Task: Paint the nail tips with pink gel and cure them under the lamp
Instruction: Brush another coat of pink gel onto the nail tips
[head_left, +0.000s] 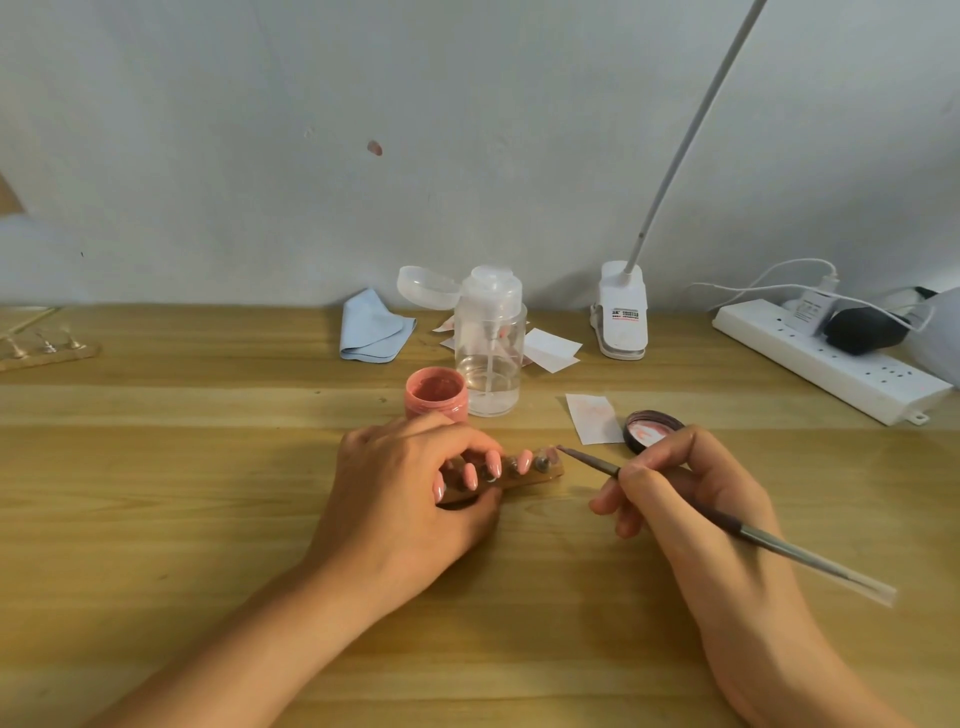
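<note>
Most of the small almond-shaped nail tips (493, 464) standing in a row on the short wooden strip (535, 480) already look coated in pink; at least three are plainly so. The tip at the strip's right end (549, 457) still looks clear or only partly covered, and the bristle point of the thin grey-handled brush (753, 535) sits right at it.

The left hand (405, 493) grips the strip's left part, fingers curled over the top and thumb below, pinning it to the pale wooden table (208, 467) at the centre. The right hand (691, 493) pinches the brush near its ferrule, pen-fashion, the other fingers loosely curled.

Just behind the left hand stands the open round jar of pink gel (436, 395), and its dark lid (652, 428) lies smeared with pink near the right hand. Farther back are a clear pump bottle (488, 343), a folded blue cloth (374, 327), white paper wipes (592, 418), a white clip lamp (621, 312) and a white power strip (831, 358).

Painting looks nearly finished, with the end tip the one left. Curing appears not yet begun, since the strip lies well apart from the lamp.
</note>
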